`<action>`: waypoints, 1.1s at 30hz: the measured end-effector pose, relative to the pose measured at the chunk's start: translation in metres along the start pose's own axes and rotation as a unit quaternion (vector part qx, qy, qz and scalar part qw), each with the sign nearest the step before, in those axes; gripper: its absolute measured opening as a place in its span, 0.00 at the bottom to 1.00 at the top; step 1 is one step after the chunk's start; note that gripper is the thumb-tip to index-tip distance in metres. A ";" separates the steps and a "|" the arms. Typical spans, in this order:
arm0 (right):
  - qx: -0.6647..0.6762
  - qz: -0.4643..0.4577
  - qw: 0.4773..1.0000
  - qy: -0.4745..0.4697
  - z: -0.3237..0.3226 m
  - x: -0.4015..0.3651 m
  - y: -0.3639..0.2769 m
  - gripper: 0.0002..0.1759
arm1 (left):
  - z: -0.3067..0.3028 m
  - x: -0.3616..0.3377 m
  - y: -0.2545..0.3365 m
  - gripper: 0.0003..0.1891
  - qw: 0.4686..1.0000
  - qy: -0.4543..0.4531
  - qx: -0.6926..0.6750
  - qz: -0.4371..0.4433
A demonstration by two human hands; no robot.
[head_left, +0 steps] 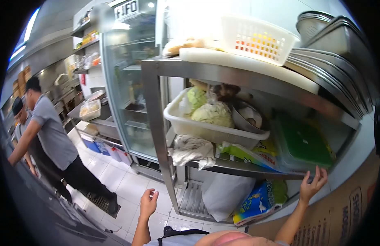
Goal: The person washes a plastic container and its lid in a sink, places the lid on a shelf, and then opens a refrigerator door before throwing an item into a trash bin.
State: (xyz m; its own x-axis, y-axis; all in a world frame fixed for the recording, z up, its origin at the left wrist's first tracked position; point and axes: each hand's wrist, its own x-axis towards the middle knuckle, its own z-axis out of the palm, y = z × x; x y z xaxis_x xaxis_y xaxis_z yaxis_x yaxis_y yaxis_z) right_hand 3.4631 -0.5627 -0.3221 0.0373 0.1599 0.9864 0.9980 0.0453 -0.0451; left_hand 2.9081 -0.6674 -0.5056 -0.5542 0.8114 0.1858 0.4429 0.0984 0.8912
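My right hand (313, 185) is raised at the front edge of the middle shelf, fingers spread and holding nothing. Its fingertips overlap the lower corner of a clear container with a green lid (301, 137). Left of that container lie green and yellow plastic packets (249, 156). My left hand (149, 203) hangs over the tiled floor, left of the shelf's leg, with its fingers loosely bent and apart and nothing in it. On the same shelf stands a white tub (210, 132) with cabbages (214, 114) and a metal bowl (244, 117). A crumpled white cloth (192, 149) droops over the shelf edge.
A white basket (255, 39), a white board (239, 65) and stacked metal trays (329, 69) lie on top. Below are a white sack (227, 194) and a blue bag (255, 205). A cardboard box (337, 209) stands right, a glass-door fridge (130, 82) left. Two people (54, 127) stand far left.
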 end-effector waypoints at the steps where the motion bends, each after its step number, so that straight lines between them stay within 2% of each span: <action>1: -0.004 -0.013 1.000 0.000 -0.006 0.001 -0.002 0.21 | 0.002 0.009 0.002 0.15 0.999 0.017 0.005 0.036; 5: 0.013 0.027 0.999 0.017 -0.028 0.006 -0.023 0.18 | -0.008 0.042 0.026 0.15 0.997 0.012 -0.029 0.074; 8: -0.008 0.020 1.000 0.012 -0.044 0.014 -0.047 0.16 | -0.029 0.068 0.020 0.14 0.992 0.025 -0.019 0.119; 12: 0.016 0.070 0.997 0.015 -0.047 0.012 -0.074 0.14 | -0.072 0.099 0.011 0.12 0.985 0.081 -0.028 0.153; 14: 0.003 0.058 0.998 0.022 -0.047 0.011 -0.089 0.14 | -0.094 0.106 0.011 0.12 0.987 0.088 -0.046 0.128; 16: 0.067 0.094 0.993 -0.012 -0.048 0.011 -0.107 0.14 | -0.104 0.113 0.001 0.12 0.985 0.114 -0.071 0.108; 18: 0.064 0.084 0.994 -0.024 -0.049 0.008 -0.122 0.13 | -0.105 0.118 -0.016 0.12 0.987 0.106 -0.072 0.092; 20: 0.120 0.129 0.977 -0.117 -0.050 0.001 -0.137 0.12 | -0.103 0.119 -0.034 0.12 0.990 0.098 -0.072 0.075; 22: 0.157 0.179 0.958 -0.159 -0.044 -0.013 -0.163 0.10 | -0.094 0.118 -0.051 0.13 0.997 0.057 -0.035 0.045; 24: 0.266 0.166 0.918 -0.242 -0.038 -0.029 -0.193 0.07 | -0.083 0.118 -0.065 0.15 0.994 0.034 -0.092 0.038; 28: 0.293 0.030 0.835 -0.465 -0.038 -0.060 -0.235 0.12 | -0.086 0.130 -0.077 0.17 0.991 0.007 -0.128 0.028; 30: 0.288 0.027 0.811 -0.509 -0.040 -0.067 -0.249 0.14 | -0.092 0.143 -0.081 0.17 0.989 -0.007 -0.144 0.034; 33: 0.269 0.026 0.815 -0.512 -0.044 -0.075 -0.268 0.15 | -0.095 0.160 -0.090 0.17 0.991 0.011 -0.123 0.049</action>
State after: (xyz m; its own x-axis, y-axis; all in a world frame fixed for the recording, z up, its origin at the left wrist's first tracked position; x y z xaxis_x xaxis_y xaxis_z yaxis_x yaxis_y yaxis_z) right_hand 3.1950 -0.6304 -0.3772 -0.2595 0.9023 0.3441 0.8187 0.3946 -0.4172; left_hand 2.7129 -0.6010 -0.5167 -0.5334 0.7972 0.2828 0.3112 -0.1259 0.9420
